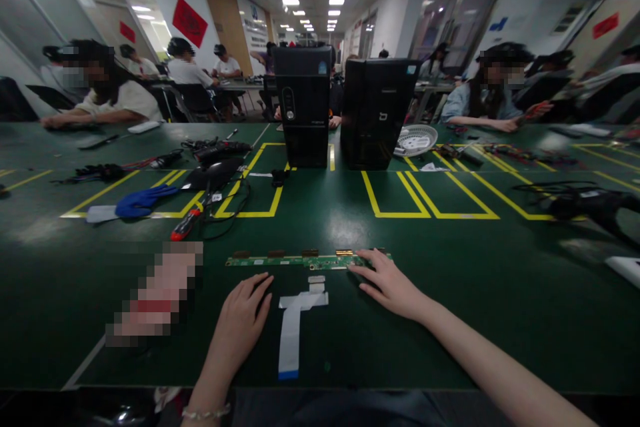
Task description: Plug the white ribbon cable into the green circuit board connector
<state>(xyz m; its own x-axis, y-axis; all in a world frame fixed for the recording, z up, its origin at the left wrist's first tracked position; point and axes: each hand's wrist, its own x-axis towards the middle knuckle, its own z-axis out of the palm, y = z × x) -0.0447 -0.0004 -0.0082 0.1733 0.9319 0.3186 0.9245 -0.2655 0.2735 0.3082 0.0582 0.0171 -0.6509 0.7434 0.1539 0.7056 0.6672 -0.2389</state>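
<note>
A long, narrow green circuit board [295, 260] lies flat on the green table, with several brown tabs along its far edge. My right hand [387, 285] has its fingers spread over the board's right end, partly covering it. Flat on the table rests my left hand [245, 310], its fingers stretched toward the board's near edge and holding nothing. Between my hands lies a white ribbon cable [290, 337], bent into a T shape with a blue end toward me. Its connector end [317, 280] sits just below the board.
Two black computer towers [305, 107] stand at the back middle. To the left are a red screwdriver [186, 223], a blue glove [145, 201] and black cables [220, 150]. A white basket [416, 141] stands behind the right tower [377, 113]. Several people sit at tables around.
</note>
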